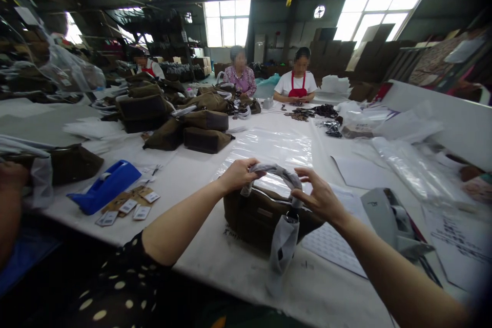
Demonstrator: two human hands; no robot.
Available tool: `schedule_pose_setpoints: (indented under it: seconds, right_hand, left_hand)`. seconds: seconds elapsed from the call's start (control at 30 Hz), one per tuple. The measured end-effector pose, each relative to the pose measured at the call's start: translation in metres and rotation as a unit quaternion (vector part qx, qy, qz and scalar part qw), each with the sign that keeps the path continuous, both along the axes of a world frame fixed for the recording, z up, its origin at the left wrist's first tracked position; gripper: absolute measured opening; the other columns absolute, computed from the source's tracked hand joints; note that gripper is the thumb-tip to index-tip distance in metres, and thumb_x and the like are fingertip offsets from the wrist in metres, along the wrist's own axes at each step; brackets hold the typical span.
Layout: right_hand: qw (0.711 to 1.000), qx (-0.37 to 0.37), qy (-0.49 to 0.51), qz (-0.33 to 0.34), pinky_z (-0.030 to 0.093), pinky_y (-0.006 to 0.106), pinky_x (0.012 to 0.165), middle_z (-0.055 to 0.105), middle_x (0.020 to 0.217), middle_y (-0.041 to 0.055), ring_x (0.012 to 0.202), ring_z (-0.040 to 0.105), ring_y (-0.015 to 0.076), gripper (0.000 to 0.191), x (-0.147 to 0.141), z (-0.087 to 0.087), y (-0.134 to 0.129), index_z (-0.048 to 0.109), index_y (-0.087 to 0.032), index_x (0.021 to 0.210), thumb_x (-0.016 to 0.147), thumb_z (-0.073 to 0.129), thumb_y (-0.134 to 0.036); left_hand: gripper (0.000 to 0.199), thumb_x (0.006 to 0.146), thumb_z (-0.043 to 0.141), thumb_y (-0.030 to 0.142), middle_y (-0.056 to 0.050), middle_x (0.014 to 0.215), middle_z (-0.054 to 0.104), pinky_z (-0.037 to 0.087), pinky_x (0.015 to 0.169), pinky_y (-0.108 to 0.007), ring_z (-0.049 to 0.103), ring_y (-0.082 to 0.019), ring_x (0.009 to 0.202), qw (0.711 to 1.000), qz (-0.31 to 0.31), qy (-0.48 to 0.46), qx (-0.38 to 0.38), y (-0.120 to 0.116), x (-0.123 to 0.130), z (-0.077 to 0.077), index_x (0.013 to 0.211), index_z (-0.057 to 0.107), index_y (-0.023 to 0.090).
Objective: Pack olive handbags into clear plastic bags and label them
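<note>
A dark olive handbag [261, 215] stands upright on the white table in front of me, its zipper running along the top. Its arched handle [279, 169] is wrapped in pale, thin wrapping. My left hand [242, 171] is closed round the left part of this handle. On the handle's right side, the thumb and fingers of my right hand [317, 195] hold it loosely from both sides. A piece of white wrapping [284, 243] hangs from a metal ring at the bag's right front. Clear plastic sheets [277, 146] lie flat behind the bag.
To the left are a blue tape dispenser [105, 187] and several tags [128, 206]. Stacked olive bags [205, 138] stand farther back. A grey tape dispenser [395, 220] and printed sheets [338, 246] lie right. Another person's hand [11, 177] is far left; two people sit across the table.
</note>
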State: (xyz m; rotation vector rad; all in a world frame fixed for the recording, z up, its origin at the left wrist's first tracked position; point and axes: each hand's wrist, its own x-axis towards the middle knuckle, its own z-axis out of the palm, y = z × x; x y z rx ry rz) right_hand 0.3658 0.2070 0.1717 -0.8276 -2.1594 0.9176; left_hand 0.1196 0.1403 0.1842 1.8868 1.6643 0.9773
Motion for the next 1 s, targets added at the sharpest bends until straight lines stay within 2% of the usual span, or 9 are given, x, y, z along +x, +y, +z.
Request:
schedule_pose_setpoints:
  seconds: [0.07, 0.17, 0.37, 0.47, 0.53, 0.63, 0.73, 0.9, 1.0]
  right_hand:
    - [0.997, 0.003, 0.010, -0.071, 0.047, 0.035, 0.069, 0.064, 0.084, 0.0049, 0.074, 0.059, 0.0203, 0.037, 0.005, -0.010, -0.013, 0.057, -0.019, 0.092, 0.070, 0.068, -0.047]
    - [0.990, -0.074, 0.022, -0.120, 0.046, 0.032, 0.060, 0.062, 0.066, 0.0011, 0.062, 0.058, 0.0187, 0.031, 0.010, -0.028, -0.029, 0.057, -0.020, 0.075, 0.069, 0.067, -0.049]
    - [0.990, -0.053, 0.006, -0.128, 0.047, 0.034, 0.062, 0.060, 0.066, 0.0018, 0.062, 0.056, 0.0196, 0.031, 0.017, -0.050, -0.035, 0.055, -0.021, 0.069, 0.071, 0.065, -0.050]
    - [0.992, 0.033, 0.047, -0.116, 0.047, 0.040, 0.078, 0.060, 0.102, 0.0102, 0.090, 0.057, 0.0254, 0.051, 0.018, -0.033, -0.024, 0.053, -0.020, 0.103, 0.068, 0.067, -0.054]
    - [0.994, 0.034, 0.076, -0.068, 0.045, 0.043, 0.086, 0.053, 0.118, 0.0129, 0.103, 0.053, 0.0264, 0.072, 0.011, -0.013, -0.016, 0.034, -0.022, 0.129, 0.071, 0.065, -0.053]
    - [0.994, -0.083, 0.013, 0.069, 0.050, 0.037, 0.070, 0.063, 0.087, 0.0039, 0.079, 0.060, 0.0207, 0.072, -0.008, 0.016, -0.009, 0.024, -0.026, 0.137, 0.078, 0.061, -0.044]
    - [0.960, -0.227, 0.035, 0.159, 0.047, 0.028, 0.053, 0.057, 0.063, -0.0051, 0.054, 0.054, 0.0131, 0.068, -0.032, 0.033, -0.005, 0.029, -0.029, 0.135, 0.077, 0.063, -0.037]
    - [0.942, -0.266, 0.198, 0.056, 0.047, 0.024, 0.055, 0.057, 0.062, -0.0046, 0.053, 0.052, 0.0093, 0.053, -0.070, 0.048, 0.002, 0.051, -0.021, 0.112, 0.066, 0.072, -0.037]
    - [0.922, -0.302, 0.244, -0.013, 0.046, 0.023, 0.055, 0.059, 0.065, -0.0029, 0.055, 0.054, 0.0096, 0.048, -0.083, 0.061, 0.000, 0.054, -0.021, 0.102, 0.063, 0.075, -0.040]
  left_hand:
    - [0.026, 0.082, 0.055, 0.039, 0.000, 0.076, 0.062, 0.043, 0.066, -0.022, 0.055, -0.013, 0.070, 1.000, 0.001, 0.022, 0.022, -0.004, 0.004, 0.001, 0.093, 0.064, 0.017]
    - [0.021, 0.081, 0.056, 0.026, -0.002, 0.089, 0.065, 0.044, 0.077, -0.023, 0.058, -0.015, 0.082, 0.996, -0.004, 0.058, 0.072, -0.009, 0.011, 0.004, 0.100, 0.062, 0.018]
    - [0.029, 0.083, 0.053, 0.020, -0.006, 0.110, 0.062, 0.040, 0.096, -0.030, 0.054, -0.019, 0.107, 0.979, -0.027, 0.148, 0.136, -0.012, 0.023, 0.011, 0.112, 0.056, 0.019]
    - [0.028, 0.084, 0.052, 0.021, -0.005, 0.111, 0.063, 0.041, 0.094, -0.029, 0.055, -0.019, 0.105, 0.981, -0.028, 0.147, 0.123, -0.011, 0.024, 0.010, 0.113, 0.055, 0.019]
    - [0.028, 0.085, 0.051, 0.025, -0.005, 0.108, 0.063, 0.042, 0.090, -0.028, 0.057, -0.019, 0.101, 0.985, -0.030, 0.136, 0.105, -0.011, 0.023, 0.007, 0.112, 0.055, 0.020]
    - [0.028, 0.086, 0.052, 0.029, -0.003, 0.101, 0.065, 0.044, 0.082, -0.026, 0.060, -0.018, 0.091, 0.991, -0.017, 0.117, 0.067, -0.009, 0.021, 0.002, 0.112, 0.055, 0.021]
    - [0.028, 0.085, 0.052, 0.035, -0.003, 0.089, 0.065, 0.045, 0.075, -0.026, 0.061, -0.018, 0.081, 0.995, 0.016, 0.095, 0.028, -0.003, 0.015, -0.002, 0.110, 0.055, 0.020]
    - [0.052, 0.075, 0.065, 0.041, -0.007, 0.106, 0.063, 0.046, 0.081, -0.030, 0.059, -0.022, 0.093, 0.995, 0.088, 0.030, 0.019, 0.004, -0.005, 0.004, 0.118, 0.051, 0.017]
    - [0.051, 0.078, 0.060, 0.045, -0.011, 0.119, 0.058, 0.046, 0.086, -0.031, 0.057, -0.022, 0.101, 0.991, 0.130, -0.005, 0.033, -0.005, -0.017, 0.011, 0.118, 0.052, 0.014]
